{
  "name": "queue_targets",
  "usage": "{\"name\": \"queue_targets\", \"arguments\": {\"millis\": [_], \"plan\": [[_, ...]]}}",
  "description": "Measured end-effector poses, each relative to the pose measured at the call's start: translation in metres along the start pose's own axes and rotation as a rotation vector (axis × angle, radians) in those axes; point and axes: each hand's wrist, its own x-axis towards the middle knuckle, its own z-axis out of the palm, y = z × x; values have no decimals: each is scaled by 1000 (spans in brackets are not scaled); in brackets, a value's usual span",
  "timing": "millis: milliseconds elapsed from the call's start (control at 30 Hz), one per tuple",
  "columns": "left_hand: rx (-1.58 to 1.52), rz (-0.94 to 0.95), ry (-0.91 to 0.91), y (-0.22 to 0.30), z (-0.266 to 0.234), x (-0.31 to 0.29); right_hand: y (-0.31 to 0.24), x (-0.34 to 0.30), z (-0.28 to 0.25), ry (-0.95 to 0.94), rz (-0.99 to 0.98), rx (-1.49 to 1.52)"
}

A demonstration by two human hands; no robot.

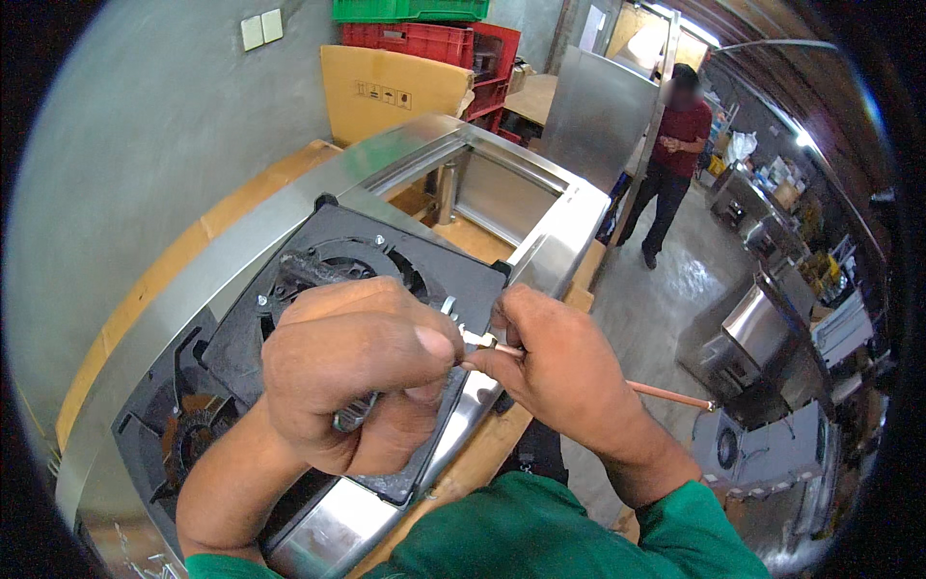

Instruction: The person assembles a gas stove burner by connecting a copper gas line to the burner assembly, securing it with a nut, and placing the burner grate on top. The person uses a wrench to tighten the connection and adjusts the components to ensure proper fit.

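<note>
My left hand (357,372) is closed in a fist round a chrome wrench (354,413). The wrench's rounded handle end shows below the fist, and its head pokes out by the fingers on the far side. My right hand (564,362) pinches a thin copper tube (670,394) between thumb and fingers. A small bright metal fitting (476,338) at the tube's near end sits between both hands, close to the wrench head. The tube runs under my right wrist and out to the right. Beneath my hands lies a black burner plate (449,261), partly hidden by the left fist.
A stainless steel stove frame (564,227) with a rectangular opening stands ahead. A second burner (193,434) lies at left. Cardboard (391,87) and stacked crates (415,39) stand behind. A person (680,145) stands beyond, right of a steel sheet (598,116). Steel units (752,323) line the right.
</note>
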Motion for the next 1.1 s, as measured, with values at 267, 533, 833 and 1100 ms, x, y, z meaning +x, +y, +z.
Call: {"name": "queue_targets", "arguments": {"millis": [267,533,833,1100], "plan": [[17,-43,-34,2,0,1,6,-8,3,65,-149,25],[19,-35,-45,1,-2,1,-6,-6,10,149,-119,-52],[48,-52,-169,6,-8,7,-5,-6,19,177,-134,-89],[38,-63,-154,7,-6,8,-4,-3,15,152,-175,-108]]}}
